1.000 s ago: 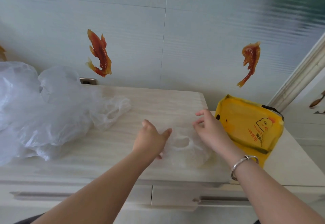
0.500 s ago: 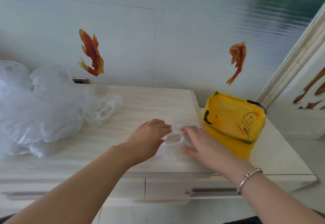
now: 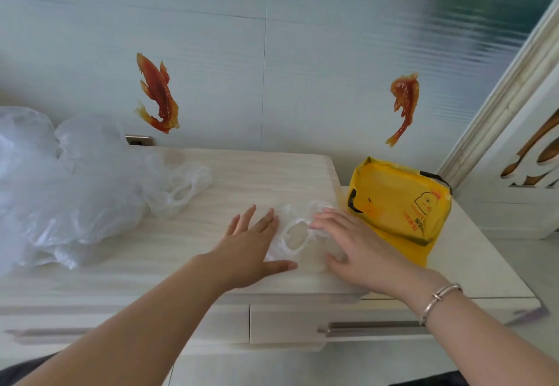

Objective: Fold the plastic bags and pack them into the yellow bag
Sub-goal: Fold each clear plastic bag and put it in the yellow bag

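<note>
Left hand [image 3: 252,251]: flat on the desk, fingers straight and spread, thumb stretched out toward the near edge; its fingertips lie on the left side of the clear bag, pressing, not gripping.
Right hand [image 3: 352,243]: also flat and spread, palm down on the right side of the same bag, fingertips at the bag's handle loop; nothing pinched.
Hands together: side by side with a small gap between them, where the bag's handle hole shows.
Bag [image 3: 298,234]: thin, see-through plastic, crinkled, flattened on the desk near its right edge and closer to the near edge than to the wall; one oval handle opening shows between the hands.
Yellow bag [image 3: 396,204]: glossy yellow plastic with a black handle slot, a chick drawing and red print; it lies just past the desk's right edge on the lower white surface there, its near-left corner just beside the right hand.
Pile [image 3: 75,189]: a puffy heap of cloudy, rumpled plastic bags at the desk's left end, one looped handle trailing toward the middle.
Desk [image 3: 257,173]: pale wood-grain top, rounded right-far corner, drawers with long metal pulls below the near edge.
Bracelet [image 3: 440,299]: silver metal band on the right wrist.
Wall: smooth pale panels with two orange fish stickers [image 3: 157,93].
</note>
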The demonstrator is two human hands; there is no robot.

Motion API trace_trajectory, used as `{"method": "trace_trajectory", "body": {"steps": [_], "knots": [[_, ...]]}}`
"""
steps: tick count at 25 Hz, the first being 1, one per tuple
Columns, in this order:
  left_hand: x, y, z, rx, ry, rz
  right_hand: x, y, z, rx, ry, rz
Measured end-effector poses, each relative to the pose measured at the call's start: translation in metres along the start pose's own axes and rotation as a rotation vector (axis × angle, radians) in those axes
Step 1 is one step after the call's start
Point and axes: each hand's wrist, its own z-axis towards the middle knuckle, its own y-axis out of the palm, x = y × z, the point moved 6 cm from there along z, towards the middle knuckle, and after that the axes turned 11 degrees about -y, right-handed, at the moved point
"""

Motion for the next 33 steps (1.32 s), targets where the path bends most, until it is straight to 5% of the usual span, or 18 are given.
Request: {"method": "trace_trajectory", "body": {"steps": [4,10,15,20,26,33], "knots": [[0.006,-0.035,-0.007,0.273,0.102,-0.186,-0.004,0.003,-0.006,-0.09,-0.014,-0.065],[0.009,-0.028,-0.012,0.131,0.189,-0.218,0.003,0.008,-0.004,-0.045,0.058,-0.092],[0.011,-0.024,0.002,0.234,0.064,-0.241,0.032,0.011,0.007,0.143,0.34,0.314],[-0.002,-0.025,0.025,0.233,-0.205,-0.561,0.055,0.017,0.018,0.213,0.535,0.486],[-0.006,-0.025,0.028,0.284,-0.341,-0.404,0.06,0.021,0.024,0.267,0.568,0.291],[0.017,-0.035,0.021,0.415,-0.17,-0.095,0.044,0.016,0.037,0.088,0.428,-0.269]]}}
